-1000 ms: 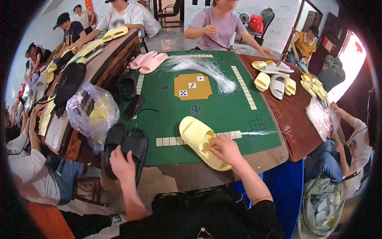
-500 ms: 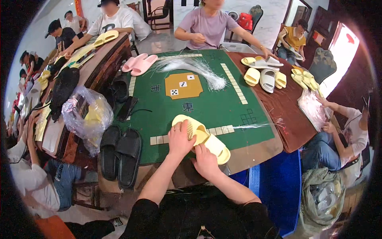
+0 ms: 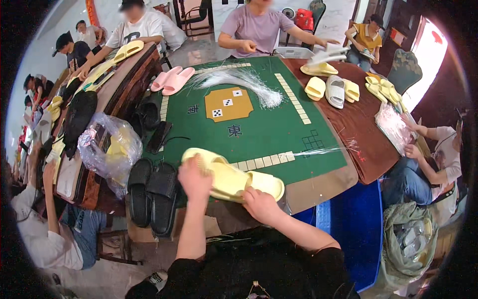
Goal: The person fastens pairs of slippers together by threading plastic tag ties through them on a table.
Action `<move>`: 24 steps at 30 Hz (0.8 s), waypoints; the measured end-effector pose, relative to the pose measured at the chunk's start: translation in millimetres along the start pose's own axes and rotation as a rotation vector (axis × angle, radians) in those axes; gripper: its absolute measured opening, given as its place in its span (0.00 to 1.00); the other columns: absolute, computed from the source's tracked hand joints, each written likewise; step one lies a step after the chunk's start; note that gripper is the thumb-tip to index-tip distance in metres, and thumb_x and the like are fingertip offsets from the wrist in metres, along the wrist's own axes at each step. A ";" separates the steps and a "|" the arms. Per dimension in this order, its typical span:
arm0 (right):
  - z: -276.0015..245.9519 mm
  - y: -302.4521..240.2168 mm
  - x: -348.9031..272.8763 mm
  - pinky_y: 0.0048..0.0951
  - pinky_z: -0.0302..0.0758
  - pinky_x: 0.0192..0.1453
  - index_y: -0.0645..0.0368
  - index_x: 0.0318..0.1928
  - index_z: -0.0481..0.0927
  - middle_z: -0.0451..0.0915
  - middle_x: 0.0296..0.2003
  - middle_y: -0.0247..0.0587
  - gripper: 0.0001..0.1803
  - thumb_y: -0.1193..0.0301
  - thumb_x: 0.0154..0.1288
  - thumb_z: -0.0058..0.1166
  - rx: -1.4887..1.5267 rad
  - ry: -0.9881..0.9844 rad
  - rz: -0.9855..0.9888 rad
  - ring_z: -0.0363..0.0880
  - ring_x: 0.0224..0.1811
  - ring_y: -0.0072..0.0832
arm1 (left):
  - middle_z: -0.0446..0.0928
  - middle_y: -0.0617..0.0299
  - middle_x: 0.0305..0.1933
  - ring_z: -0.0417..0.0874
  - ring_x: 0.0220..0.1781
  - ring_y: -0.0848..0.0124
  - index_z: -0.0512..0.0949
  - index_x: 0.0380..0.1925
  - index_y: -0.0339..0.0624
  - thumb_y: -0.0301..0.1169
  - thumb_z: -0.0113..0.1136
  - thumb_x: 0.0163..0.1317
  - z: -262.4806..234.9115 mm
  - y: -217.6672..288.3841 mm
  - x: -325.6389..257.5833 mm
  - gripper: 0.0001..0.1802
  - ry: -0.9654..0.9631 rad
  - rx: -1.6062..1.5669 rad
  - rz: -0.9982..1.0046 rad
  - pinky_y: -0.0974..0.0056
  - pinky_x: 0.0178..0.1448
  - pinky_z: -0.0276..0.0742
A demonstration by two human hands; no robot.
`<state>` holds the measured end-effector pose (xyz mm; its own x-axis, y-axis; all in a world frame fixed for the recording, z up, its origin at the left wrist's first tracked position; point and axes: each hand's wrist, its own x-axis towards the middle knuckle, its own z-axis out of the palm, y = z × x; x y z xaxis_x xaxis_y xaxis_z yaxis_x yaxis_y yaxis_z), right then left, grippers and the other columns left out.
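Pale yellow slippers (image 3: 231,175), which look like two overlapping lengthwise, are held slanted above the near edge of the green table mat (image 3: 269,129). My left hand (image 3: 195,179), slightly blurred, is closed round their left end. Toward the other end, my right hand (image 3: 260,203) grips the near side with its fingers curled by a strap. Just left of my left hand lies a pair of black slippers (image 3: 162,197). Beyond the slippers, a bundle of clear thin strands (image 3: 249,84) is spread on the mat.
Pink slippers (image 3: 172,80) lie at the mat's far left. Yellow and grey slippers (image 3: 335,92) sit on the brown cloth at right. A plastic bag (image 3: 110,149) rests at left, a blue bin (image 3: 351,229) below the table at right. Several people work around.
The yellow slippers have swung to a flatter slant, their left end moving left with my left hand. Across the table, a co-worker has lifted a grey slipper from the group at right.
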<state>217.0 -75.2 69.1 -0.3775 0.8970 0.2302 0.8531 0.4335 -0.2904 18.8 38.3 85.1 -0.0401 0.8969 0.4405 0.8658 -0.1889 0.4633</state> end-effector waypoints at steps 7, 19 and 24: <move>-13.8 35.5 -11.4 0.36 0.76 0.44 0.56 0.41 0.76 0.70 0.42 0.41 0.13 0.72 0.52 0.51 -0.068 -0.004 -0.251 0.71 0.45 0.37 | 0.75 0.48 0.46 0.72 0.51 0.48 0.75 0.47 0.38 0.14 0.53 0.37 -57.4 -40.3 28.4 0.30 0.078 -0.182 0.301 0.52 0.58 0.67; -24.1 88.3 17.3 0.33 0.72 0.54 0.59 0.27 0.77 0.74 0.41 0.37 0.03 0.74 0.49 0.53 -0.027 0.043 -0.447 0.71 0.50 0.38 | 0.72 0.54 0.49 0.69 0.56 0.52 0.74 0.49 0.44 0.17 0.58 0.38 26.5 -6.2 -29.0 0.31 -0.115 -0.243 0.213 0.52 0.62 0.62; -20.6 85.9 2.5 0.39 0.71 0.54 0.53 0.33 0.77 0.77 0.45 0.36 0.09 0.78 0.47 0.55 0.110 0.276 -0.261 0.73 0.49 0.39 | 0.68 0.51 0.54 0.65 0.58 0.50 0.69 0.56 0.43 0.22 0.63 0.42 33.0 -8.5 -28.2 0.35 -0.223 -0.181 0.163 0.50 0.65 0.61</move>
<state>296.7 -37.5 63.9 -0.4527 0.7045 0.5466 0.6915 0.6644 -0.2836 29.0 27.8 43.4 0.2193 0.9106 0.3505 0.7481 -0.3875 0.5387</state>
